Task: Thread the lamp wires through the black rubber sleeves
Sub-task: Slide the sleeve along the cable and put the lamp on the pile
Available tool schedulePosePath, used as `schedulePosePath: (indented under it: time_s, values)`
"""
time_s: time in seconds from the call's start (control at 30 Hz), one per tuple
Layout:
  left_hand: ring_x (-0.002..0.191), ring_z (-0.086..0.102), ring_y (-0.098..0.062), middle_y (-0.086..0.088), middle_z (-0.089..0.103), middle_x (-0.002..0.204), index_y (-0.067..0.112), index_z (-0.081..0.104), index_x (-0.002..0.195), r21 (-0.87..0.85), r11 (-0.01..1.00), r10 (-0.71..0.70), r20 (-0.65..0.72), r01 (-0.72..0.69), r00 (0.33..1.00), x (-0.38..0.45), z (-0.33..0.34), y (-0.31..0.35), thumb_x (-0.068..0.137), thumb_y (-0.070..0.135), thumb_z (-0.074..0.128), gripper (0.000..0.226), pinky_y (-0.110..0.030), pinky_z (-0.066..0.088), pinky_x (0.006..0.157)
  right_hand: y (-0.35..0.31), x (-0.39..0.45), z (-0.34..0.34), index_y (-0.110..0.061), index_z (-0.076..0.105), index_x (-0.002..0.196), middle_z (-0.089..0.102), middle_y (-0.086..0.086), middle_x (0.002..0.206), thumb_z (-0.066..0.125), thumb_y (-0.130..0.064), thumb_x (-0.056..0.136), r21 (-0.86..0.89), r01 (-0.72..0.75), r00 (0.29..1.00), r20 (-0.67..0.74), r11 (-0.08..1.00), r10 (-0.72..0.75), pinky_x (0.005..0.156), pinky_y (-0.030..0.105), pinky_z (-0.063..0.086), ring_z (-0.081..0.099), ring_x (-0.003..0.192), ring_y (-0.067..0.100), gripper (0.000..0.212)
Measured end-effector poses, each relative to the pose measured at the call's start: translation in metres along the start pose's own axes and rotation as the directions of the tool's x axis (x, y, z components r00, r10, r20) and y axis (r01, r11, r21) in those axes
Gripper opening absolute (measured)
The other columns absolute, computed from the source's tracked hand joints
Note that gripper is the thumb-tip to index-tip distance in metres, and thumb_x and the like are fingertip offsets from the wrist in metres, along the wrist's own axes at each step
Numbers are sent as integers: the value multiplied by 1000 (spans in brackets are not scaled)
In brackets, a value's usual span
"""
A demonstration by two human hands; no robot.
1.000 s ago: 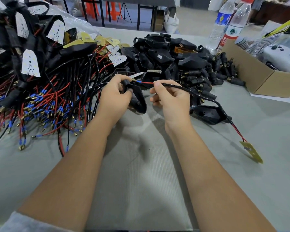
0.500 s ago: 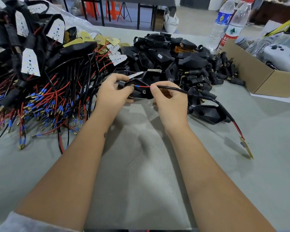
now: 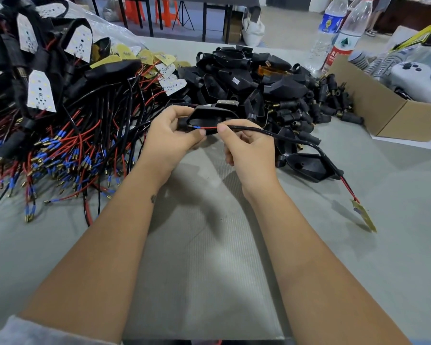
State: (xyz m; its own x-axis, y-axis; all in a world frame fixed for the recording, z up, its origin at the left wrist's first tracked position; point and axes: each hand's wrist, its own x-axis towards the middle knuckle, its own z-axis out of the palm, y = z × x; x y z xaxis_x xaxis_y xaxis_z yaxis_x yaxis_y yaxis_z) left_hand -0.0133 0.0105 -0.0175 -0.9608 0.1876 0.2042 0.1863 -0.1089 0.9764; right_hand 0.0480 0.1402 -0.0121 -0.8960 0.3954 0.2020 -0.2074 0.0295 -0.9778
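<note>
Just above the middle of the frame, the lamp wire (image 3: 254, 130) has its red, blue-tipped end at the mouth of the black rubber sleeve (image 3: 209, 115), apparently just entering and not yet pulled through, while its far end trails right to a small yellow board (image 3: 365, 216) on the table (image 3: 396, 195). The left hand (image 3: 167, 138) curls round the sleeve, thumb pressed near the opening, and the right hand (image 3: 246, 150) pinches the wire between thumb and forefinger. Wired lamps heaped at the upper left (image 3: 60, 120) look finished; the loose black housings (image 3: 246, 78) at upper centre suggest plenty remains.
</note>
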Motion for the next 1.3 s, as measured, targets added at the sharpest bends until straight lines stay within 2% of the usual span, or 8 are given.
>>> schedulePosePath:
  time_s: [0.23,0.4,0.5,0.77,1.0,1.17,1.23,1.3]
  values:
    - [88,71,-15,0,72,92,13,63,104,-100,994,-48,52,53,997,0,1,3,86,-15,52,35,-25,57,79,-1,2,-2,-20,71,83,54,1,59,66,-15,93,13,-59,996,-59,998,60,53,24,42,48,56,13,13]
    - [93,70,-25,-18,62,113,2,62,111,-273,943,-178,72,191,981,-1,6,13,85,-14,27,47,-35,59,82,-2,3,-2,-17,71,85,54,1,59,66,-16,93,89,-101,989,-96,991,110,50,22,40,46,53,12,10]
    - [110,63,-32,-20,59,124,1,61,118,-239,943,-236,17,233,972,1,8,14,91,-12,23,48,-39,58,85,-3,3,-2,-12,70,88,54,1,59,67,-16,93,123,-111,989,-89,986,122,48,21,39,46,51,12,7]
    - [94,70,-15,-14,64,115,11,67,107,-144,976,-155,50,161,987,1,5,7,94,-10,35,40,-29,58,80,-3,3,-2,-11,71,86,51,1,58,68,-16,93,113,-118,990,-70,987,126,48,20,37,44,53,13,8]
    - [104,69,-23,-16,64,120,6,64,116,-102,990,-90,71,97,993,-2,1,5,92,-9,44,35,-31,56,87,-1,3,-2,-16,72,85,44,-5,53,68,-16,93,97,-97,989,-102,991,107,51,26,34,37,50,12,9]
    - [93,71,-17,-1,72,98,16,68,111,3,997,-72,74,72,995,-3,-2,7,91,-3,52,32,-32,59,79,1,2,0,-23,73,79,45,-12,52,69,-19,91,61,-72,990,-116,996,79,54,22,36,36,49,5,14]
    - [89,71,-14,4,73,89,21,67,106,25,998,-66,82,64,994,-3,-2,7,90,-2,58,29,-31,59,79,1,1,2,-23,74,77,51,-7,57,70,-18,90,24,-32,995,-98,999,34,55,20,40,42,53,6,15]
    - [86,68,-10,6,73,87,22,64,103,36,998,-49,87,46,995,-4,-1,6,88,-1,63,27,-29,58,77,2,0,4,-24,74,79,67,-2,74,70,-14,89,-19,34,996,-76,999,-36,68,18,48,56,67,8,16]
